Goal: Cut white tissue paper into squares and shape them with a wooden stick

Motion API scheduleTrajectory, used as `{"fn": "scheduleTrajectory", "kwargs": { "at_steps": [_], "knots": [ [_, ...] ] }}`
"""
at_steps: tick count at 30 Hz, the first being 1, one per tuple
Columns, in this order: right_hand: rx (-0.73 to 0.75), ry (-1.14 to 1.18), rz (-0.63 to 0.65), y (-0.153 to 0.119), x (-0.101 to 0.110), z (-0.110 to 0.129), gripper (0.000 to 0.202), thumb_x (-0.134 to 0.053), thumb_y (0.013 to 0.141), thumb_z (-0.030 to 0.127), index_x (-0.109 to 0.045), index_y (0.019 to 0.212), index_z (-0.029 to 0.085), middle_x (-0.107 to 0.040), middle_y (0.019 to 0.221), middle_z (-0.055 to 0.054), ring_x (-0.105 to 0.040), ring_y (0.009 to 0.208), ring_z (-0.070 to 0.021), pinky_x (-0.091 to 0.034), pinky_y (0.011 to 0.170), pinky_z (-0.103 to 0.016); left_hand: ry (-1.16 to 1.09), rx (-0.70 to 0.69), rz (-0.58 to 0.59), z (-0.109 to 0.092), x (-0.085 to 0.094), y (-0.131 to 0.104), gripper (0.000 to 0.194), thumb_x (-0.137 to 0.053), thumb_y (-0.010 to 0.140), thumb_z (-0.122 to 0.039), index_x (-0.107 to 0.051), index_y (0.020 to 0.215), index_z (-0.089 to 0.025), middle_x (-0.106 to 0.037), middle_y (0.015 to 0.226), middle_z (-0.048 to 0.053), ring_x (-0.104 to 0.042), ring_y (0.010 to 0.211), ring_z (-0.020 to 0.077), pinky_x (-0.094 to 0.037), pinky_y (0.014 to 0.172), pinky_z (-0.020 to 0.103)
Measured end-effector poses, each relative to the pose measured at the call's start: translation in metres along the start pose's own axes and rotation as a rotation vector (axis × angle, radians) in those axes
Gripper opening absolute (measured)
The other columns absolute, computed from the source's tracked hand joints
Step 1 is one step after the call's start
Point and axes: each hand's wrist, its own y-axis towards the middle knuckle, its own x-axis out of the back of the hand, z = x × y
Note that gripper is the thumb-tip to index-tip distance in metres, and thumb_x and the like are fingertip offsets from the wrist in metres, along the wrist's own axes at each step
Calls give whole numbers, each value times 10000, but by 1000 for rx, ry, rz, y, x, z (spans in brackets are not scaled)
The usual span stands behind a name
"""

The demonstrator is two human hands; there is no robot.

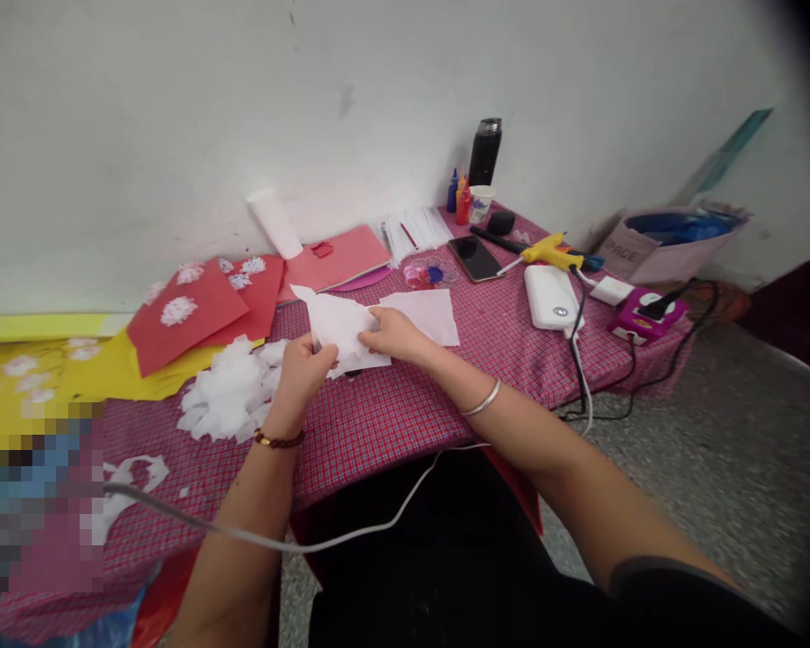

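Between my two hands is a sheet of thin white tissue paper [341, 326], held up a little above the table. My left hand [305, 367] pinches its lower left edge, thumb on top. On the right side, my right hand [392, 335] grips the same sheet with thumb and fingers closed. Another flat white tissue sheet [427, 315] lies just behind my right hand. A heap of cut white tissue pieces [226, 391] sits left of my left hand. Something dark, mostly hidden, shows under the held paper.
Red cards [193, 315] with white paper blossoms lie at left on yellow sheets [118, 364]. Toward the back right are a phone [476, 258], a yellow glue gun [552, 253], a white power bank [552, 297] and a purple socket [648, 315]. A white cable [351, 538] crosses my left forearm.
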Motion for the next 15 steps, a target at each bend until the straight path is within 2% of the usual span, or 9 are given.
{"fn": "scheduleTrajectory", "kwargs": {
  "at_steps": [3,5,7,8,10,12,14,15],
  "knots": [
    [97,68,-66,3,15,-5,130,-568,832,286,-584,839,157,-650,751,-32,-583,659,-136,-433,607,-250,-1,9,-43,-1,9,2,73,-598,638,-244,-605,597,-185,-552,538,-21,-493,521,137,-360,489,237],
    [106,35,-186,5,29,-9,141,-525,861,279,-595,861,157,-652,786,-35,-572,695,-136,-418,640,-260,81,-37,-143,-5,21,2,114,-601,662,-242,-563,567,-191,-487,509,-31,-424,494,126,-295,479,246],
    [59,-108,-237,5,41,-12,133,-522,853,251,-615,836,156,-657,788,-39,-559,701,-142,-387,644,-270,239,-194,-335,-13,35,-1,217,-590,712,-207,-464,535,-203,-387,510,-40,-342,511,119,-240,505,260],
    [39,-189,-218,5,45,-14,138,-533,848,254,-628,823,157,-660,786,-42,-554,698,-146,-372,641,-274,324,-303,-461,-18,41,-3,268,-593,729,-180,-407,537,-206,-364,538,-37,-325,542,122,-234,532,268],
    [23,-343,-119,3,46,-15,151,-580,833,289,-658,819,161,-671,795,-52,-551,696,-158,-349,635,-280,415,-471,-589,-26,47,-7,335,-613,736,-132,-337,566,-213,-345,601,-28,-320,619,138,-254,588,279],
    [25,-460,-13,2,42,-15,177,-629,812,328,-685,846,164,-687,830,-71,-562,716,-175,-342,640,-284,424,-548,-552,-29,43,-10,377,-628,729,-111,-299,582,-219,-333,631,-25,-327,657,146,-280,625,286],
    [26,-516,8,3,36,-16,198,-621,833,338,-698,884,163,-702,876,-92,-580,748,-190,-347,652,-287,377,-526,-391,-27,32,-10,366,-618,726,-125,-300,572,-218,-326,622,-30,-345,639,140,-301,626,283],
    [23,-525,-16,4,34,-16,200,-593,859,325,-698,903,161,-708,898,-101,-591,765,-196,-354,660,-289,335,-469,-297,-24,24,-9,335,-606,727,-139,-324,562,-215,-325,608,-34,-353,620,136,-309,613,277]
  ]
}}
